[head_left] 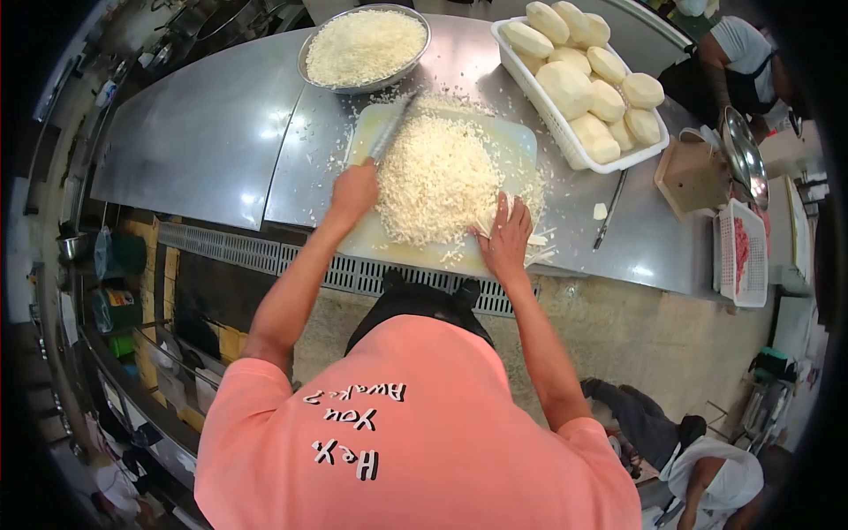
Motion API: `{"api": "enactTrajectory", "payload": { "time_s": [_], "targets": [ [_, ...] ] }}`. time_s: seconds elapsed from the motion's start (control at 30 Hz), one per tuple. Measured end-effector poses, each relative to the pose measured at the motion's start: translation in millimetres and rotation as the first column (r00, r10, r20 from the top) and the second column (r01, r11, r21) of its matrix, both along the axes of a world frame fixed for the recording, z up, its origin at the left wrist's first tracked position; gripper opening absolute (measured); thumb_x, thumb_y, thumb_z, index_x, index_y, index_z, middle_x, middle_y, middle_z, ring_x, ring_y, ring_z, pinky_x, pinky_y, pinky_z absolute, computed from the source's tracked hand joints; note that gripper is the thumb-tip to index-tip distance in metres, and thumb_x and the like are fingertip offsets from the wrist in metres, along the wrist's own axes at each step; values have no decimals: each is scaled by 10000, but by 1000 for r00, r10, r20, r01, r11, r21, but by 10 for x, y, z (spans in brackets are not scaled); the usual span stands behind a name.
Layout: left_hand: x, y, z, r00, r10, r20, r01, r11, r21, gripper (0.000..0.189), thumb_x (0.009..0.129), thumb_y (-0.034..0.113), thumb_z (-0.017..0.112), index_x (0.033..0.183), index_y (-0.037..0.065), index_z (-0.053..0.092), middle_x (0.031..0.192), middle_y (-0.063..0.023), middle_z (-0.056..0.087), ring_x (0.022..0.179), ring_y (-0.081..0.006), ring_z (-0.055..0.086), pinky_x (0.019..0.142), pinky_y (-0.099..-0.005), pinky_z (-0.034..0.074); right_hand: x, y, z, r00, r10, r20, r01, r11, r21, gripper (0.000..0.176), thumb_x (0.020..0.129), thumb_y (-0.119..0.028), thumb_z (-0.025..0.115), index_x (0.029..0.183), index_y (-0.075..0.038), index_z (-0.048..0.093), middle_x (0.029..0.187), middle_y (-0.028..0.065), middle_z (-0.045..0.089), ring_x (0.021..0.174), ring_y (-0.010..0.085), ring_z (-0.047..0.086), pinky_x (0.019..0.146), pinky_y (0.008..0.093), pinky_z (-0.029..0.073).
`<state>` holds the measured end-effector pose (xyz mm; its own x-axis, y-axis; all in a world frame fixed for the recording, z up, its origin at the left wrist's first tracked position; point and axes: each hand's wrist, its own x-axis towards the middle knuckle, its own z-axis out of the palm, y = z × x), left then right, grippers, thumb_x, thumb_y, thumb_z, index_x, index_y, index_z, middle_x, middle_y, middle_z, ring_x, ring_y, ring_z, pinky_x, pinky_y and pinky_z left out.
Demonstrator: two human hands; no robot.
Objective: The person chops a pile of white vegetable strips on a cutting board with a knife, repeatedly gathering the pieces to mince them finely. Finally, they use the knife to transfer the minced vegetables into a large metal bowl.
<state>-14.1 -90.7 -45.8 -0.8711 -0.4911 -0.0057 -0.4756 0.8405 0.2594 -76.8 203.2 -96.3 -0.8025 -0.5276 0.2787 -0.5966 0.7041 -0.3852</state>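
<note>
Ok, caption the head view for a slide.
Left hand gripping a metal-bladed knife, right hand at the edge of a chopped cream-white heap on a pale rectangular cutting board.

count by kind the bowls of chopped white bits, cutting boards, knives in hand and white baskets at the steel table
Metal bowl: 1
Cutting board: 1
Knife in the left hand: 1
Baskets: 2, the bigger white basket and the smaller white basket
Total: 5
</note>
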Motion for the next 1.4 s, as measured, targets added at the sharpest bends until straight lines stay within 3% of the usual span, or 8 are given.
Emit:
{"api": "enactTrajectory", "payload": {
  "time_s": [0.07,0.3,0.47,0.63,0.87,0.97,1.17,1.4],
  "targets": [
    [42,277,47,985,-173,-2,173,985,12,155,833,42,463,865,-54,581,751,-297,617,733,-465,619,668,-522,496,1,-44,-45,1000,-26,2,26,1000,0,859,754,-410,737,1397,-11,329,1344,310,330,1235,459,326,1023,540,278],
    [355,868,979,972,-214,-100,233,938,257,164,872,73,478,932,-73,522,669,-306,588,667,-468,605,629,-537,482,-83,110,152,992,125,30,-120,985,-127,883,743,-498,710,1405,-37,349,1362,273,361,1250,430,343,1040,530,271],
    [244,1268,238,961,-267,-66,274,912,306,147,860,55,493,948,-62,499,650,-307,576,665,-471,602,609,-534,478,-62,76,101,993,92,-74,-109,955,-278,557,747,-237,708,1220,-8,522,1226,244,469,1182,429,414,990,503,334],
    [203,1349,687,951,-306,-41,300,885,355,163,870,53,504,999,-41,468,700,-304,578,702,-479,581,623,-547,436,-98,28,114,996,60,-73,-86,898,-432,200,733,50,585,926,9,553,977,175,529,1002,374,488,873,455,400],
    [12,1467,221,928,-370,-55,367,874,319,135,870,41,494,978,-32,458,693,-306,571,704,-477,578,627,-544,427,-143,-54,-10,986,28,-164,-76,953,-292,209,731,33,573,935,-4,553,987,157,514,990,357,475,869,452,403],
    [213,1494,715,946,-323,-5,299,871,390,142,851,26,499,974,-33,463,694,-308,572,699,-477,578,630,-544,432,-139,-42,-3,990,48,-131,-83,956,-281,234,734,39,589,958,-9,543,993,157,500,999,365,462,848,447,401],
    [37,1594,118,923,-380,-66,382,878,287,154,848,32,500,975,-47,464,689,-302,573,696,-488,573,643,-541,430,-93,-48,-57,990,38,-134,-69,969,-238,284,709,12,575,986,-43,553,1030,149,504,1044,361,452,895,457,397],
    [120,1684,359,954,-298,38,260,884,389,136,859,62,493,932,-51,472,717,-321,581,719,-497,576,668,-552,441,-115,-45,-49,993,29,-110,-55,970,-237,286,693,3,569,975,-43,554,1028,148,505,1049,363,451,895,460,397]
  ]
}}
